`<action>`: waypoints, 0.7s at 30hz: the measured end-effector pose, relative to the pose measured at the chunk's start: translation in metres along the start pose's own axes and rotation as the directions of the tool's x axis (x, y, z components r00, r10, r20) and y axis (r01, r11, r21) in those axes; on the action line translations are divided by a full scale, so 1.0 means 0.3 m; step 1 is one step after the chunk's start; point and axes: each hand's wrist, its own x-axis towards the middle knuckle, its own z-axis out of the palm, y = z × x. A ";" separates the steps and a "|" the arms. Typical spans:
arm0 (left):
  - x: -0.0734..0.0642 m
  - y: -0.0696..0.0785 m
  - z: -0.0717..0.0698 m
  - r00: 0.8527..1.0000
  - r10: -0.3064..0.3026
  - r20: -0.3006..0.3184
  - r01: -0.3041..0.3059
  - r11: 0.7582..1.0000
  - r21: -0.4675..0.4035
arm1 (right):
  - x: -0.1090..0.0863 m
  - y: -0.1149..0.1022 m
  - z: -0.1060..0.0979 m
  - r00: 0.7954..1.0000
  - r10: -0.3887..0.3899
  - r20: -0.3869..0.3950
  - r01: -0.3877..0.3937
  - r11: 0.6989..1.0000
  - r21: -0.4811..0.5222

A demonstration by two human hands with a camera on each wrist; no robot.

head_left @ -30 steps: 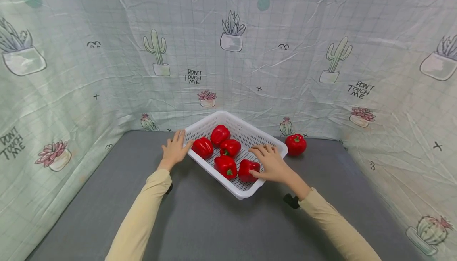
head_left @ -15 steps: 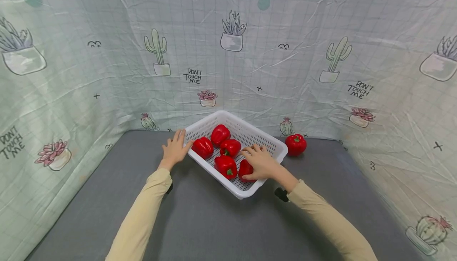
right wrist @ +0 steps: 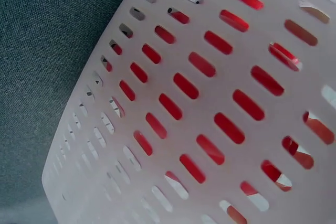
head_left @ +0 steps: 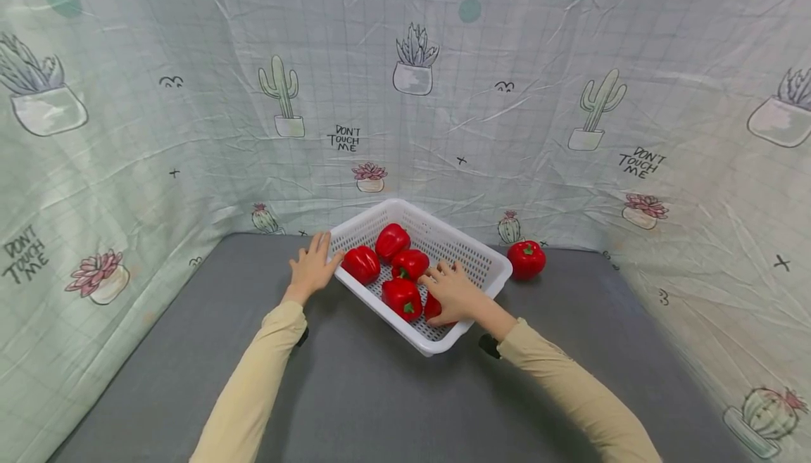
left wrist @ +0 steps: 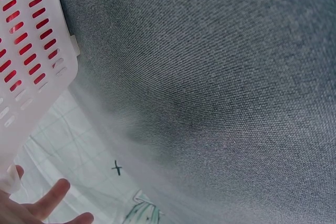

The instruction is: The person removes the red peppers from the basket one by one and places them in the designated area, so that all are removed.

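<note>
Red pepper [head_left: 432, 306]: lay under the nearer, right hand [head_left: 453, 293]
Right hand: fingers arched over it, grip impossible to tell
Left hand [head_left: 312, 268]: fingers rested extended at the basket rim [head_left: 374, 304]

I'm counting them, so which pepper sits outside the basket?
The pepper on the gray table, right of the white basket; the other five lie inside it.
</note>
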 end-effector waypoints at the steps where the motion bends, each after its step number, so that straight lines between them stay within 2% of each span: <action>1: -0.001 0.000 0.000 1.000 0.000 0.000 0.000 1.000 0.001 | 0.001 -0.001 0.004 1.000 0.005 0.009 -0.005 1.000 0.004; 13: -0.008 0.003 -0.003 1.000 -0.002 -0.010 0.002 1.000 -0.005 | -0.003 -0.009 0.007 0.996 0.038 0.084 -0.038 0.999 0.002; 21: -0.012 0.010 -0.010 1.000 0.000 -0.007 0.000 1.000 0.000 | 0.001 -0.012 0.005 0.994 0.045 0.095 -0.044 0.999 -0.017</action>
